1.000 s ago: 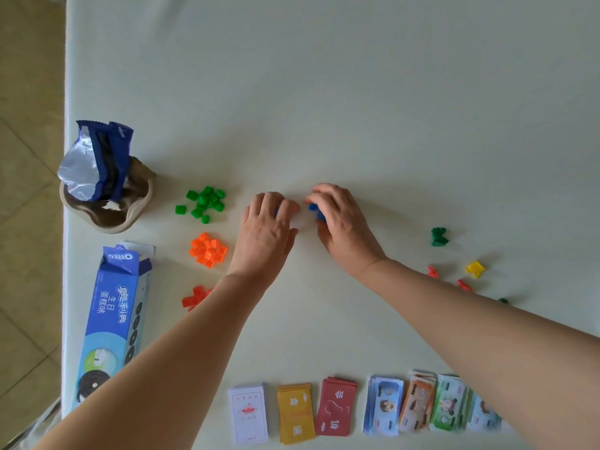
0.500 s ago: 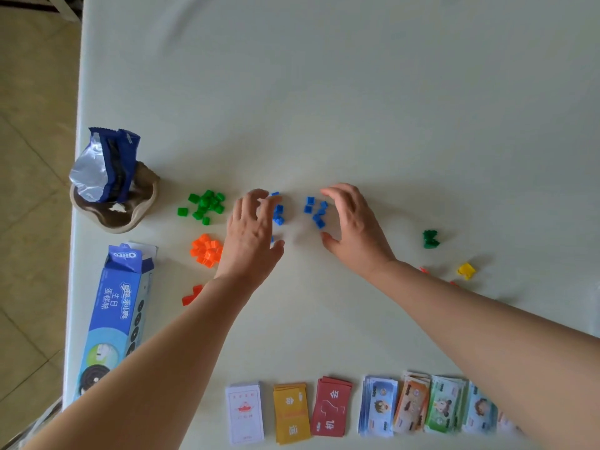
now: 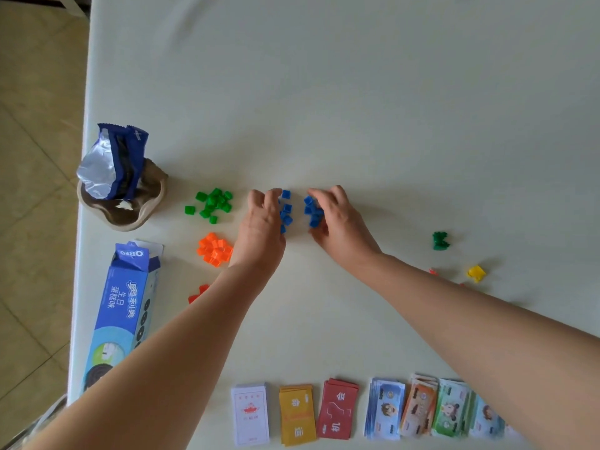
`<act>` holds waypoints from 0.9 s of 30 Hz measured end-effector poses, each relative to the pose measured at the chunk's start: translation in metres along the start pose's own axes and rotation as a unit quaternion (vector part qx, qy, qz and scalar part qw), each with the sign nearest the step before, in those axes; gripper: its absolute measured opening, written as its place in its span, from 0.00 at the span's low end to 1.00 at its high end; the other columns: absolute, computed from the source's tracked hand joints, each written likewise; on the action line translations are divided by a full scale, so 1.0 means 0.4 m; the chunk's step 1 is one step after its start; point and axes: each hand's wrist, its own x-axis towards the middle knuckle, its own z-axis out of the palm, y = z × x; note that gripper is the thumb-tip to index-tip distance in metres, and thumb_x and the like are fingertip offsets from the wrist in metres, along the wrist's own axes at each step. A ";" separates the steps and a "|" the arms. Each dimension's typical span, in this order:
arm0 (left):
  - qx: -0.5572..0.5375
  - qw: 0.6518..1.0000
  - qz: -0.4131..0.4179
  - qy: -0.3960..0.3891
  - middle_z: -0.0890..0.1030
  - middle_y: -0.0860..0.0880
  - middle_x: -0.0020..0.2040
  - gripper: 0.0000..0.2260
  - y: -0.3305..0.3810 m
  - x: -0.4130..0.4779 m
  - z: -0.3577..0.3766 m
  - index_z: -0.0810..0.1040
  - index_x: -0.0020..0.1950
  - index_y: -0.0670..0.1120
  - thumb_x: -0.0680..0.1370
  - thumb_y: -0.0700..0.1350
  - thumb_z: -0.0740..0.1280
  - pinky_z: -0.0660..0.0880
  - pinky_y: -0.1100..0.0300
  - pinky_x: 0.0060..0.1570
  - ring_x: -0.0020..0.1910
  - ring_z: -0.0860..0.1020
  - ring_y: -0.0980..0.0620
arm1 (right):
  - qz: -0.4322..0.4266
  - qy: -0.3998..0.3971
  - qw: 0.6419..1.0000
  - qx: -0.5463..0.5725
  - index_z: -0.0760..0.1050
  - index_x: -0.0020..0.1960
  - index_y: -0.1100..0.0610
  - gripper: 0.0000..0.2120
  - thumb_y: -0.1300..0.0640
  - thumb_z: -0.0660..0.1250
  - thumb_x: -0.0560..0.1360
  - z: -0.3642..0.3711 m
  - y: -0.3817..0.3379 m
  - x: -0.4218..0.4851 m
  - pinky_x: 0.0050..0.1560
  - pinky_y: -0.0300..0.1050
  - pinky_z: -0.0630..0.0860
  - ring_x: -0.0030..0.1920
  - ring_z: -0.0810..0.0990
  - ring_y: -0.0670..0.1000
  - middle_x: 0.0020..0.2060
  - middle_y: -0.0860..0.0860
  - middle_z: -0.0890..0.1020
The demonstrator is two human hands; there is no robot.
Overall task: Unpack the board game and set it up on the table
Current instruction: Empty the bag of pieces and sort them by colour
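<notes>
Small blue plastic houses lie in two little clusters on the white table (image 3: 357, 108): a left cluster (image 3: 286, 210) and a right cluster (image 3: 312, 212). My left hand (image 3: 259, 228) rests with bent fingers against the left cluster's side. My right hand (image 3: 341, 222) curls its fingers and thumb round the right cluster. Green houses (image 3: 214, 203), orange houses (image 3: 215, 248) and a few red ones (image 3: 196, 295) lie in heaps to the left. Card decks (image 3: 250, 414) (image 3: 297, 414) (image 3: 337, 409) and paper money (image 3: 422, 407) line the near edge.
A brown bowl (image 3: 130, 216) with an opened blue snack wrapper (image 3: 113, 164) and a blue Oreo box (image 3: 120, 316) stand along the table's left edge. A green pawn (image 3: 440, 241) and a yellow pawn (image 3: 475, 273) lie to the right, with red bits beside my right forearm.
My hands were together over the blue houses, then spread apart, leaving two clusters. Now both have closed in on the clusters again, fingers more bent.
</notes>
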 end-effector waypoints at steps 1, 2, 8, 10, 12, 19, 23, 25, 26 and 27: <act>-0.008 1.000 -0.006 0.005 0.66 0.43 0.62 0.30 0.000 0.006 -0.002 0.63 0.72 0.45 0.72 0.31 0.66 0.69 0.62 0.47 0.47 0.76 0.44 | -0.001 0.004 1.000 0.000 0.65 0.71 0.58 0.30 0.67 0.69 0.71 -0.004 0.005 -0.004 0.55 0.51 0.75 0.49 0.79 0.57 0.60 0.57 0.69; -0.014 1.000 -0.012 0.010 0.66 0.43 0.62 0.30 -0.001 0.009 -0.005 0.63 0.72 0.45 0.72 0.31 0.67 0.68 0.64 0.46 0.48 0.76 0.45 | 0.002 0.004 1.000 -0.004 0.64 0.71 0.58 0.31 0.66 0.70 0.70 -0.009 0.012 -0.009 0.54 0.51 0.75 0.47 0.79 0.56 0.60 0.56 0.69; 0.039 0.998 0.004 -0.040 0.72 0.44 0.56 0.34 -0.017 0.008 -0.027 0.61 0.73 0.50 0.72 0.43 0.73 0.65 0.61 0.45 0.50 0.75 0.43 | 0.025 -0.027 0.998 -0.056 0.56 0.75 0.59 0.40 0.54 0.74 0.70 0.003 0.012 -0.015 0.58 0.44 0.70 0.58 0.76 0.55 0.64 0.56 0.72; 0.032 0.999 0.002 -0.034 0.75 0.45 0.54 0.31 -0.012 0.020 -0.029 0.63 0.71 0.49 0.71 0.45 0.74 0.65 0.60 0.44 0.50 0.76 0.43 | 0.021 -0.014 0.998 -0.057 0.58 0.73 0.59 0.38 0.54 0.74 0.70 0.021 -0.003 0.002 0.57 0.44 0.70 0.58 0.77 0.56 0.62 0.56 0.75; 0.016 1.000 0.007 -0.023 0.76 0.45 0.53 0.27 -0.006 0.036 -0.028 0.66 0.68 0.47 0.72 0.45 0.73 0.67 0.58 0.44 0.49 0.77 0.43 | 0.013 0.004 0.999 -0.042 0.62 0.70 0.60 0.34 0.55 0.74 0.69 0.034 -0.017 0.020 0.53 0.47 0.74 0.54 0.79 0.57 0.56 0.55 0.79; -0.014 1.000 0.025 -0.007 0.78 0.44 0.51 0.20 -0.007 0.083 -0.043 0.72 0.61 0.45 0.71 0.41 0.72 0.66 0.59 0.44 0.47 0.77 0.43 | 0.001 0.028 1.000 0.008 0.69 0.61 0.60 0.24 0.57 0.74 0.70 0.034 -0.047 0.069 0.47 0.50 0.76 0.47 0.81 0.58 0.45 0.55 0.82; -0.012 1.000 0.027 0.007 0.77 0.45 0.51 0.19 -0.018 0.116 -0.062 0.73 0.61 0.46 0.72 0.40 0.72 0.64 0.61 0.44 0.47 0.77 0.44 | -0.001 0.027 0.999 0.020 0.70 0.58 0.61 0.21 0.57 0.74 0.70 0.026 -0.063 0.105 0.44 0.46 0.73 0.46 0.81 0.57 0.45 0.55 0.82; -0.011 1.000 0.020 0.013 0.77 0.45 0.52 0.18 -0.027 0.133 -0.076 0.73 0.61 0.46 0.72 0.41 0.71 0.64 0.61 0.44 0.48 0.77 0.44 | -0.006 0.025 0.999 0.022 0.70 0.57 0.61 0.21 0.58 0.74 0.70 0.022 -0.073 0.126 0.42 0.44 0.71 0.45 0.80 0.57 0.45 0.55 0.81; -0.011 1.000 0.016 0.017 0.77 0.46 0.51 0.18 -0.033 0.143 -0.084 0.73 0.61 0.46 0.72 0.41 0.71 0.64 0.61 0.44 0.48 0.77 0.45 | -0.010 0.022 0.999 0.021 0.69 0.57 0.62 0.21 0.58 0.74 0.70 0.022 -0.081 0.138 0.41 0.44 0.70 0.45 0.80 0.57 0.44 0.55 0.81; -0.010 1.000 0.012 0.020 0.77 0.46 0.51 0.18 -0.038 0.150 -0.092 0.73 0.61 0.46 0.73 0.41 0.71 0.63 0.61 0.44 0.48 0.76 0.45 | -0.016 0.018 1.000 0.019 0.69 0.57 0.62 0.20 0.58 0.74 0.70 0.020 -0.088 0.149 0.40 0.43 0.69 0.45 0.80 0.57 0.44 0.54 0.81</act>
